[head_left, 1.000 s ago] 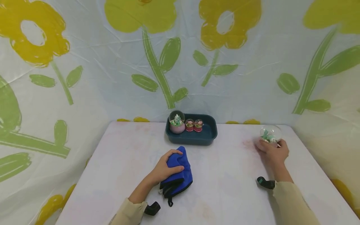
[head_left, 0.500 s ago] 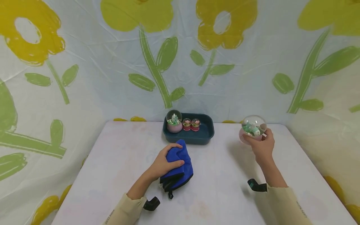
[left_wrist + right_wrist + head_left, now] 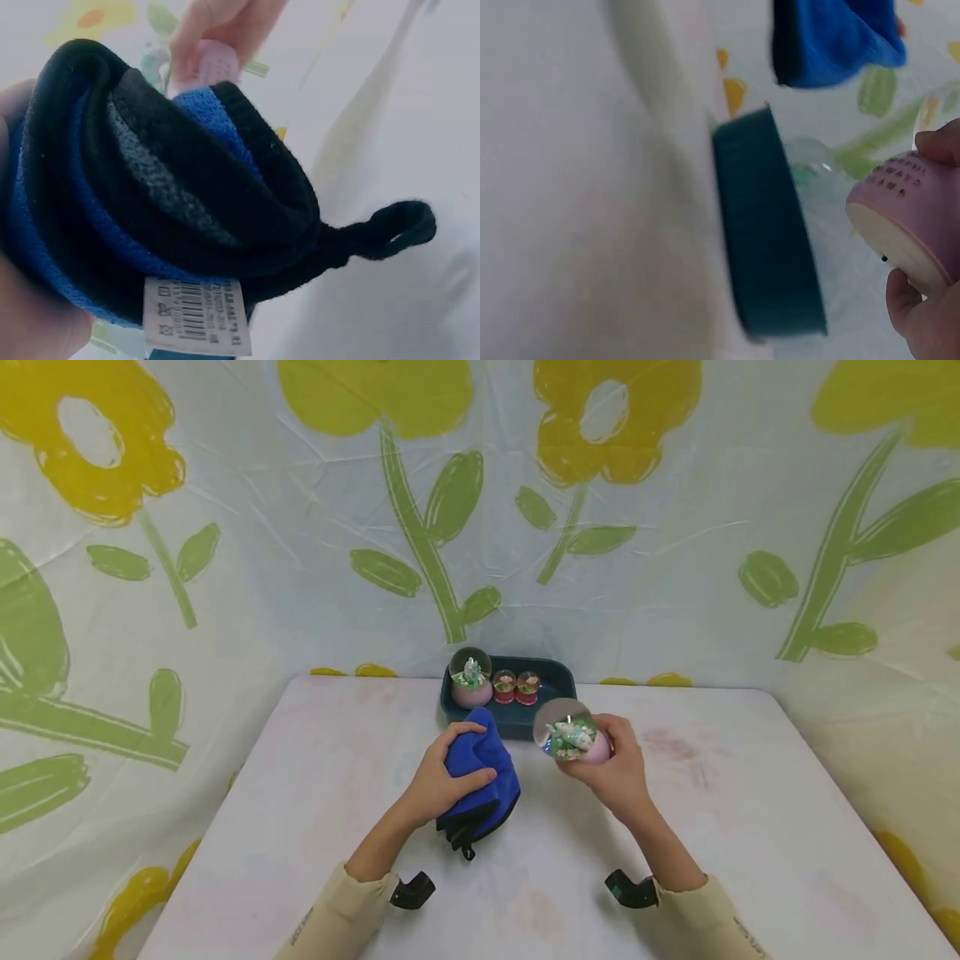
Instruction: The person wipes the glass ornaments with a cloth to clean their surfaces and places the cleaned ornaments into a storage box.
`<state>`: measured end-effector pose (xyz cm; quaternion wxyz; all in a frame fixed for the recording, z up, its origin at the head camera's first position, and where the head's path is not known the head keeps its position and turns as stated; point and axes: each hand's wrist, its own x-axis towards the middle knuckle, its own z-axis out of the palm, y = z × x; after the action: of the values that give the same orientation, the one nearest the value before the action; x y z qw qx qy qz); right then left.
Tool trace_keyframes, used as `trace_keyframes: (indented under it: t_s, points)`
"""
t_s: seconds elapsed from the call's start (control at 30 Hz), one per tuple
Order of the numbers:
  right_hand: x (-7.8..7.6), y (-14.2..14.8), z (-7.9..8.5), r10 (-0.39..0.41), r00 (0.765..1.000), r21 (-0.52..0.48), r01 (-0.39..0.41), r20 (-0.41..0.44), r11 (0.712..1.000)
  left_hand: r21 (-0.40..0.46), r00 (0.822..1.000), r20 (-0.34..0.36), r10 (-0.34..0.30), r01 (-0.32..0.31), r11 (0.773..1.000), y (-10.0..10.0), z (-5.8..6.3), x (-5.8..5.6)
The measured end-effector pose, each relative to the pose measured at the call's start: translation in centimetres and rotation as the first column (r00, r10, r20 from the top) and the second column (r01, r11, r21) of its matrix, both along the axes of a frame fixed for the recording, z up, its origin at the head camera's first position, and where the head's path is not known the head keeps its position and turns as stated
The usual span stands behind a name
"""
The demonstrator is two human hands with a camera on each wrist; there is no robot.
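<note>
My left hand (image 3: 442, 777) grips a folded blue cloth (image 3: 483, 768) with black edging, raised off the table. Its black hanging loop and a white label (image 3: 197, 315) show in the left wrist view. In my right hand (image 3: 618, 768) is a snow globe (image 3: 570, 735) with a pink base, held up and tilted so its dome leans left toward the cloth. The right wrist view shows fingers round the pink base (image 3: 907, 202), with its pale underside visible. The two hands are close together but apart, in front of the dark teal tray (image 3: 517, 727).
Inside the tray at the table's back edge stand another pink-based snow globe (image 3: 471, 677) and two small red-based globes (image 3: 505, 687). A flower-printed curtain (image 3: 675, 568) hangs behind the white table (image 3: 330, 752).
My right hand has lifted the snow globe off the right side of the table and brought it left, tilting it toward the cloth. The left hand has raised the cloth slightly.
</note>
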<state>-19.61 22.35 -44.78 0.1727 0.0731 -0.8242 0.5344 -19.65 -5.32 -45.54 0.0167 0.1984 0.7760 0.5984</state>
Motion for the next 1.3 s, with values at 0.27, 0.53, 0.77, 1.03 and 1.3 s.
trace_keyframes:
  t_s: [0.27,0.53,0.77,1.03,1.3]
  points:
    - [2.1,-4.1,1.0,0.1,0.995,0.001,-0.1,0.014,0.995,0.028,0.997,-0.049,0.067,-0.065,0.997,0.1,-0.2,0.1]
    - [2.0,-5.3,-1.6,0.107,0.994,0.049,-0.105,-0.036,0.993,-0.026,0.99,-0.105,0.098,-0.101,0.995,1.0,-0.8,0.8]
    - [1.9,-5.5,-0.1,0.226,0.973,0.193,-0.213,-0.046,0.958,-0.027,0.995,-0.056,-0.088,0.087,0.996,0.5,0.6,1.1]
    - [1.7,-5.0,0.9,0.29,0.928,-0.071,-0.282,0.233,0.957,0.04,0.976,-0.024,-0.218,0.218,0.975,-0.6,1.4,1.6]
    - [2.3,-4.9,3.1,0.206,0.977,0.312,-0.18,-0.052,0.933,-0.026,0.986,-0.148,-0.075,0.072,0.997,1.5,1.7,1.6]
